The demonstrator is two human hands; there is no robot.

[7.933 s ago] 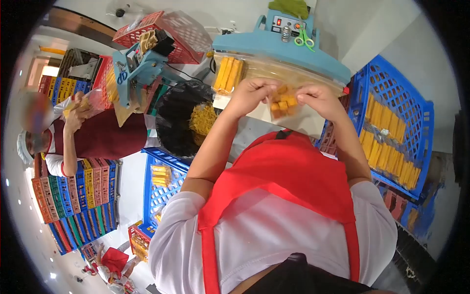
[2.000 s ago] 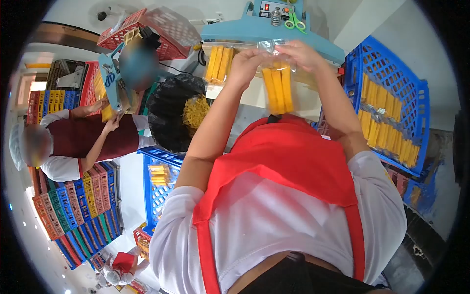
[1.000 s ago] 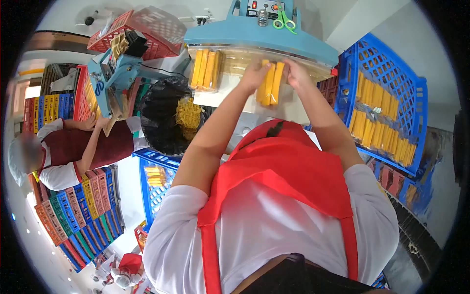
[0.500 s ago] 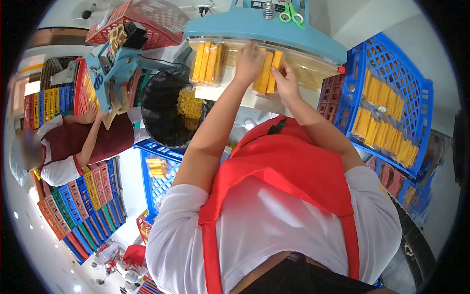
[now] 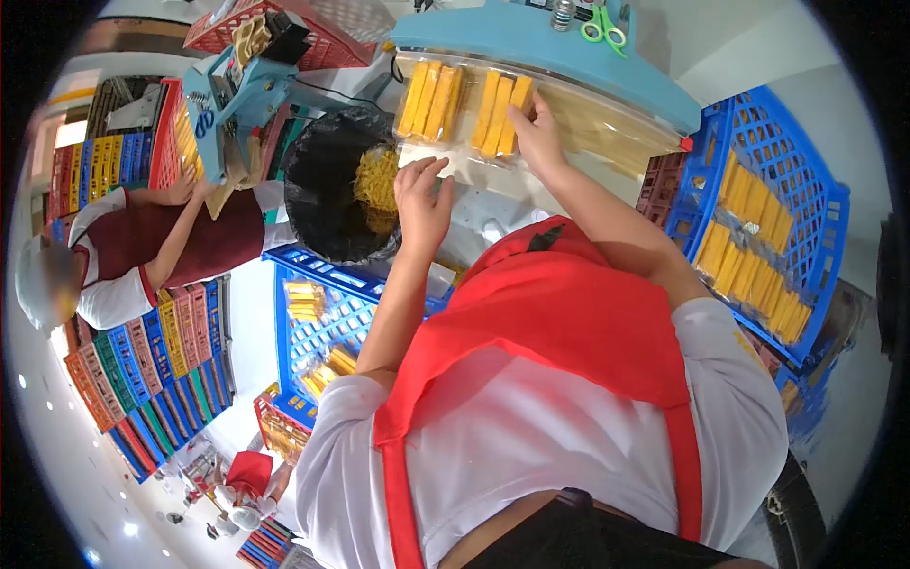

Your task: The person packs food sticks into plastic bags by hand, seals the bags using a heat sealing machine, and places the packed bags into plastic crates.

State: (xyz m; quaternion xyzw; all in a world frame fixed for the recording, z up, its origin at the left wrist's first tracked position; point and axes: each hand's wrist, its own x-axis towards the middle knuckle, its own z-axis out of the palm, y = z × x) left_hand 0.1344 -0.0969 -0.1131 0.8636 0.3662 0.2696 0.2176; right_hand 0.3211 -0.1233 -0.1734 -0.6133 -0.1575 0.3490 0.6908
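Two clear plastic packs of yellow sticks lie side by side along the front of a teal bench machine (image 5: 531, 47). My right hand (image 5: 538, 140) grips the right edge of the right pack (image 5: 499, 116), with the thumb over the sticks and a finger at the side. The left pack (image 5: 430, 100) lies untouched. My left hand (image 5: 423, 204) is off the packs, just below the left one, with its fingers loosely apart and nothing in them. The packs rest near a pale work surface (image 5: 474, 171).
Green-handled scissors (image 5: 604, 30) and a small metal coil-like item (image 5: 563, 14) sit on the machine. At right stands a blue crate (image 5: 825, 237) with more packs. A black-lined bin (image 5: 322, 209) holds yellow scraps. A co-worker (image 5: 190, 232) works at left beside a second blue crate (image 5: 327, 327).
My left hand has let go of the right pack and drawn back down and left. My right hand stays at that pack's right edge. The view has shifted slightly.
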